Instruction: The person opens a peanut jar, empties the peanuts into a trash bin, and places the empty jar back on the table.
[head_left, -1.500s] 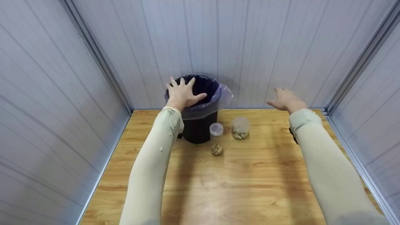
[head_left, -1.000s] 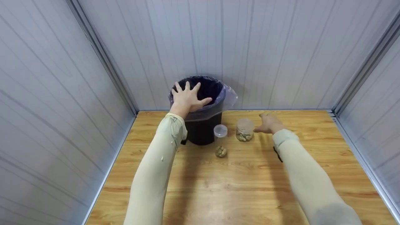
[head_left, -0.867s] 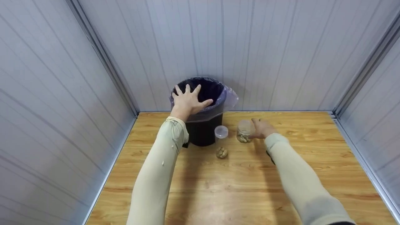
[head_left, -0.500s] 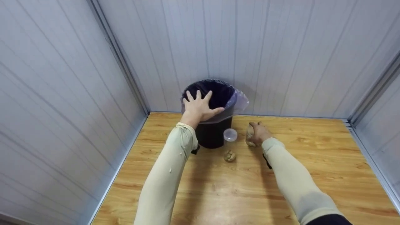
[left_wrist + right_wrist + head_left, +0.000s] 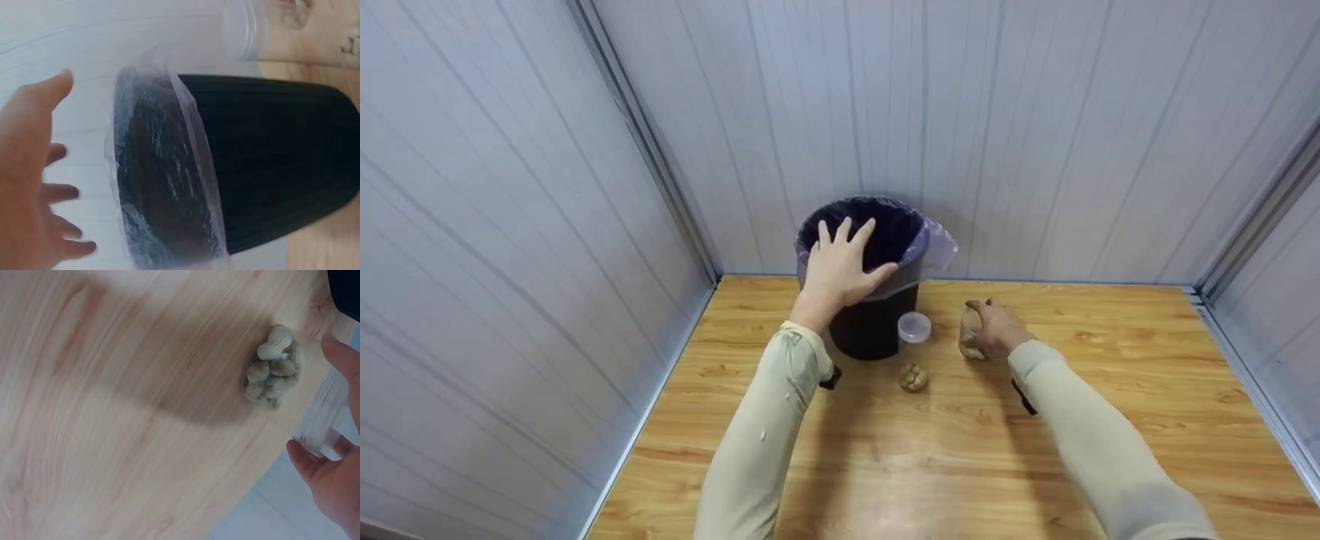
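Note:
My right hand (image 5: 999, 328) holds a short clear plastic jar (image 5: 968, 330) by its top, thumb and fingers around the lid (image 5: 322, 417). Unshelled peanuts (image 5: 270, 377) lie in its bottom, and the hand hides part of the jar. My left hand (image 5: 838, 271) hovers over the near side of a black trash can (image 5: 864, 330), fingers spread and holding nothing. In the left wrist view those fingers are apart from the rim. A thin translucent bag (image 5: 163, 169) lines the can and hangs over its edge. Between the can and the short jar stands a taller clear jar (image 5: 914, 346), also with peanuts.
Everything stands on a wood-grain surface (image 5: 900, 465). Pale panel walls (image 5: 1035, 135) close it in at the back, left and right, with metal strips along the edges and corners. The can stands close to the back wall.
My right hand has come down from the right and taken hold of the short jar, shifting it slightly right. My left hand stays over the can. The head view has turned a little.

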A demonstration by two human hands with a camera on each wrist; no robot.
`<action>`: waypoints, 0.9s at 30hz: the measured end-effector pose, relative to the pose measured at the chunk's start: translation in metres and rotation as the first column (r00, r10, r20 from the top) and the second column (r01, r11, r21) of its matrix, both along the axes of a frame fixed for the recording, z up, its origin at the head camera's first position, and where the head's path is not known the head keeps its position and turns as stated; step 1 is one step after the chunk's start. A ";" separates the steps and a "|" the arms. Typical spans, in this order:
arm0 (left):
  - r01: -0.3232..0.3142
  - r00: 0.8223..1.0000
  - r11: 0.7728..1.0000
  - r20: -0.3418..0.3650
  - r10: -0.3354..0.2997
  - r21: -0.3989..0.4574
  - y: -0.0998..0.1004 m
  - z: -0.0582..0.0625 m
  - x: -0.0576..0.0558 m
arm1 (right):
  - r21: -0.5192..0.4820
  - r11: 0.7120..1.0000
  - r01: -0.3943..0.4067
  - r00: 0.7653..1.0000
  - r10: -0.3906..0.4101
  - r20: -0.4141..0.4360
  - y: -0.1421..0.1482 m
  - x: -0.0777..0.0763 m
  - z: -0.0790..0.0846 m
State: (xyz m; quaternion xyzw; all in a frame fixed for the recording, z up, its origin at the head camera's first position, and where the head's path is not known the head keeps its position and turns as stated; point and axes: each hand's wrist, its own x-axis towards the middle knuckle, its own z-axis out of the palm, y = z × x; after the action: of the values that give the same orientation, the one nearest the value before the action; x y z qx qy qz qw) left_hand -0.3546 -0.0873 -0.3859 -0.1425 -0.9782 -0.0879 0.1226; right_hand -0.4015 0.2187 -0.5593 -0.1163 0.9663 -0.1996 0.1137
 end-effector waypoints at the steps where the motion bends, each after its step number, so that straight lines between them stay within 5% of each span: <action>1: 0.024 0.998 0.999 -0.064 -0.022 0.035 0.000 -0.001 0.002 | 0.000 1.000 -0.010 1.000 0.010 -0.012 0.002 0.001 0.003; 7: 0.196 0.934 0.943 -0.345 -0.095 0.269 0.000 -0.006 0.038 | -0.006 0.993 -0.115 0.986 0.113 -0.120 0.008 0.012 0.017; 11: 0.301 0.887 0.880 -0.447 -0.117 0.367 -0.002 -0.011 0.071 | -0.038 0.982 -0.185 0.961 0.173 -0.216 0.005 0.025 0.026; 14: 0.373 0.861 0.812 -0.492 -0.124 0.449 -0.004 -0.021 0.096 | -0.057 0.972 -0.229 0.940 0.206 -0.271 0.005 0.042 0.033; 19: 0.481 0.847 0.651 -0.501 -0.175 0.587 -0.006 -0.045 0.127 | -0.066 0.951 -0.303 0.912 0.270 -0.309 0.002 0.076 0.052; 27: 0.486 0.874 0.449 -0.409 -0.264 0.750 0.023 -0.099 0.147 | -0.206 0.917 -0.342 0.899 0.255 -0.357 0.003 0.125 0.084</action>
State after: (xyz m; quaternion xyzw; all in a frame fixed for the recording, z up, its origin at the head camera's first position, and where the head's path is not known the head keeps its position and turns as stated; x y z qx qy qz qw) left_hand -0.2075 -0.0641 -0.4849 -0.2897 -0.7368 -0.5499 0.2660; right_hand -0.2768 0.2218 -0.4758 -0.3095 0.9067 -0.2846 -0.0328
